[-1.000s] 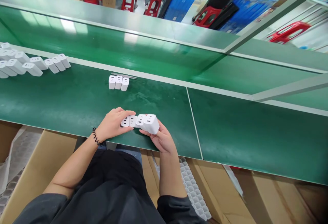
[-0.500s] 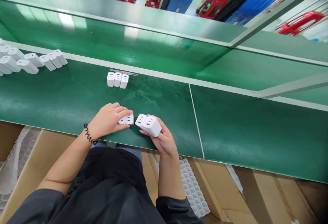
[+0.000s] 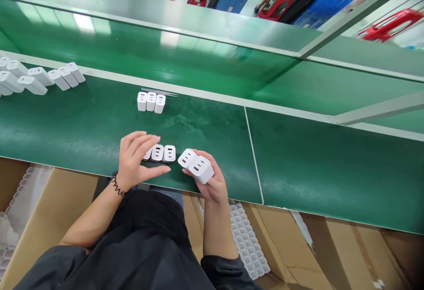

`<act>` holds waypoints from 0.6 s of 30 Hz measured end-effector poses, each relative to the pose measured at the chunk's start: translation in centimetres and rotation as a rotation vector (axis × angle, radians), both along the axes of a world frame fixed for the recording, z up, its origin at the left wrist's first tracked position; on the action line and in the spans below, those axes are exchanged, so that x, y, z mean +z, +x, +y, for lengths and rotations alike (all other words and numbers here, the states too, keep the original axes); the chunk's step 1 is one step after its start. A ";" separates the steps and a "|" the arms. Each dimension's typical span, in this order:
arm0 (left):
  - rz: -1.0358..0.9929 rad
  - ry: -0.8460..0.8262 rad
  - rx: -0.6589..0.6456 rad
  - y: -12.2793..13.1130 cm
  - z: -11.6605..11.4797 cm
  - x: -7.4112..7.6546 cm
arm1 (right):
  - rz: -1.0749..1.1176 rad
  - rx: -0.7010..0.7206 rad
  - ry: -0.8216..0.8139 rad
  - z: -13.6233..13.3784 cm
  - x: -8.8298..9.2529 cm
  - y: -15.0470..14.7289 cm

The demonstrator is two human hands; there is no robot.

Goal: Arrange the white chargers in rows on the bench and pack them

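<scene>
In my right hand point(image 3: 214, 179) are two white charger blocks point(image 3: 202, 169), side by side, their port faces turned up toward me; the fingers wrap round their far side. My left hand point(image 3: 137, 159) is spread, thumb apart from the fingers, beside a short row of white chargers point(image 3: 169, 153) standing on the green bench. The leftmost charger of that row is partly hidden behind the fingers. Farther back, three more chargers point(image 3: 151, 102) stand together in front of thin metal tweezers point(image 3: 159, 92).
Several white chargers point(image 3: 39, 76) stand at the far left of the green bench point(image 3: 314, 170). A metal frame post point(image 3: 357, 18) slants up at the right. Below the front edge lie cardboard boxes point(image 3: 281, 237) and a white cell tray point(image 3: 247, 241). Red stools point(image 3: 277, 5) stand beyond.
My left hand has opened and drawn back left from the near row, uncovering more chargers. My right hand keeps its two chargers, shifted slightly right and tilted.
</scene>
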State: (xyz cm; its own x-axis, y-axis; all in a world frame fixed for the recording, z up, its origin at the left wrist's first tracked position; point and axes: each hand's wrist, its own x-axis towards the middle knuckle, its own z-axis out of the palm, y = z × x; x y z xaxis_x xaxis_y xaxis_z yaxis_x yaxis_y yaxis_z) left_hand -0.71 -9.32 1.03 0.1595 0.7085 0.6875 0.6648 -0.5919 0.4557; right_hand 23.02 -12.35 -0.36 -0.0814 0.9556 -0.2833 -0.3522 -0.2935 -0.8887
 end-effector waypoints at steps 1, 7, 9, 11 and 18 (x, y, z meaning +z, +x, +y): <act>-0.031 0.022 0.022 0.4 -0.7 0.0 | -0.009 -0.010 0.016 -0.2 0.1 -0.2; -0.021 -0.123 0.020 2.9 -4.2 -0.5 | -0.030 -0.008 0.083 -2.0 -0.2 -1.7; -0.008 -0.187 0.006 3.4 -4.7 -0.5 | -0.085 -0.016 0.111 -2.5 -0.4 -2.3; -0.015 -0.231 -0.010 3.7 -4.8 -0.5 | -0.147 -0.028 0.148 -2.8 -0.5 -2.6; -0.004 -0.327 -0.223 2.2 -4.3 -0.1 | -0.191 0.343 0.379 -3.4 0.2 0.1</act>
State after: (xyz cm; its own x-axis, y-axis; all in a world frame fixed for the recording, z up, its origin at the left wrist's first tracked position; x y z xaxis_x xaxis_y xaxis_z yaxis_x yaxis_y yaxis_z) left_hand 1.50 -13.63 0.92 0.3317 0.8386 0.4322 0.5345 -0.5445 0.6464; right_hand 23.14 -15.77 -0.15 -0.3876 0.9211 0.0354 -0.1145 -0.0100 -0.9934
